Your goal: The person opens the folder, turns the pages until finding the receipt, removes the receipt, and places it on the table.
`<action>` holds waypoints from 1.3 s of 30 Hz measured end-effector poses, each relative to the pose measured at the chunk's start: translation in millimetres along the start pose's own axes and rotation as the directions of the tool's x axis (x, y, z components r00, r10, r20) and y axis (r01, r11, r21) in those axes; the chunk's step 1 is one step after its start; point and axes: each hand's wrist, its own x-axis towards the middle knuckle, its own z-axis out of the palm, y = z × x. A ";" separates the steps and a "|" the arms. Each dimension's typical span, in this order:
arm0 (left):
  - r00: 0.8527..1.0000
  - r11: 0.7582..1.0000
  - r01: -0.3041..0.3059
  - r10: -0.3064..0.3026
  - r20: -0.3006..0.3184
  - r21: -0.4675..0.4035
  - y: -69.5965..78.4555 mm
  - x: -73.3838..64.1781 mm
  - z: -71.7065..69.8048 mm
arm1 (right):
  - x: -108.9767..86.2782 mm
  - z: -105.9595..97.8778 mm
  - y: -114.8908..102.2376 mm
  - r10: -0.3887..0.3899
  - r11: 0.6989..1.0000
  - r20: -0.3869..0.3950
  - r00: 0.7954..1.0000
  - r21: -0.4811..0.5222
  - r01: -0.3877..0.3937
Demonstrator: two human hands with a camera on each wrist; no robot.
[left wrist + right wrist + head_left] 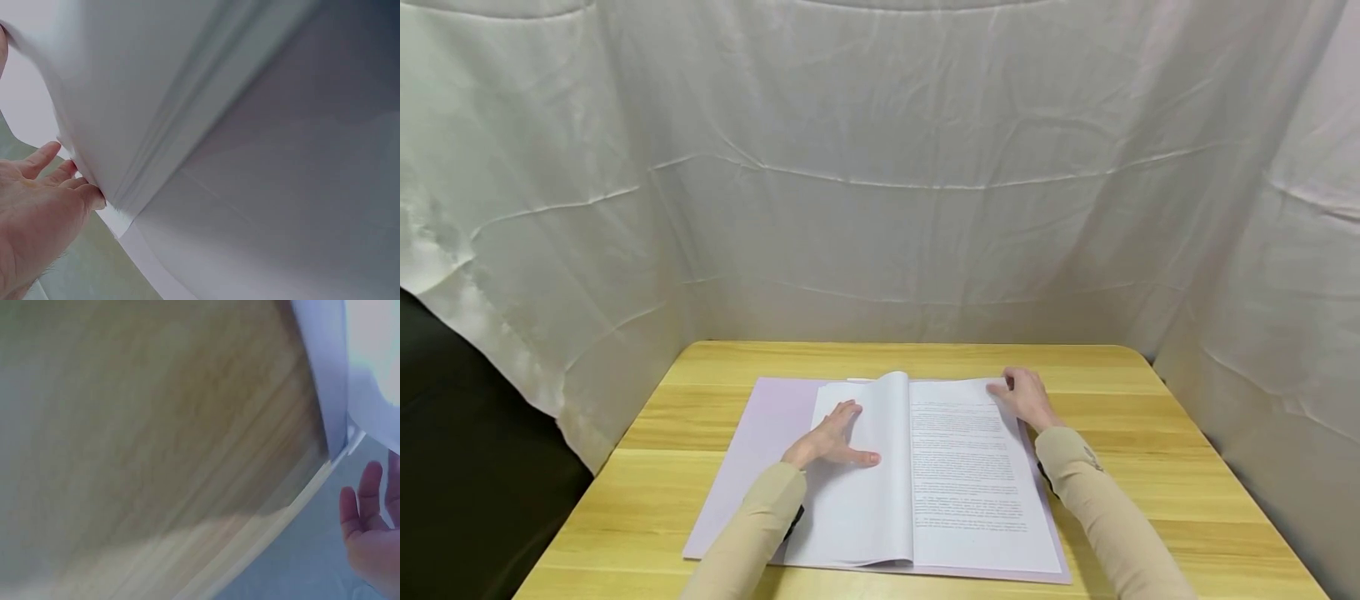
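Note:
A stack of white paper sheets [966, 467] lies spread in a pale purple folder [767, 433] on the table, with printed text on its right-hand page. Turned-over sheets [891, 500] bulge in a curve along the middle. On the blank left side rests my left hand [831, 437], fingers spread and thumb toward the curve. The left wrist view has the hand [44, 206] with its fingertips against the paper edge. At the top right corner of the printed page, my right hand [1026, 397] pinches the corner between thumb and finger. The right wrist view catches this hand [375, 531] only partly.
The wooden table [1150, 450] has rounded far corners. Pale grey cloth [925, 208] hangs behind it and on both sides. A black surface [467, 467] shows at the far left.

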 end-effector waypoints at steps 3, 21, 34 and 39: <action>1.000 1.000 0.000 0.000 0.002 0.008 -0.2 0.4 0.0 | -0.9 -0.3 0.7 -0.004 1.000 0.003 1.000 0.011 0.004; 1.000 1.000 0.006 -0.006 -0.005 0.014 1.0 0.2 2.0 | -22.7 -6.7 0.6 0.021 0.985 0.069 0.997 0.167 -0.033; 1.000 0.999 -0.023 0.023 -0.002 -0.028 -4.9 -0.4 -0.2 | -37.4 -12.1 -2.7 0.029 0.935 0.174 0.984 0.344 -0.088; 0.999 0.999 -0.040 0.040 -0.002 -0.036 -6.8 -0.9 0.1 | -45.2 -16.7 -6.7 0.003 0.894 0.218 0.976 0.437 -0.100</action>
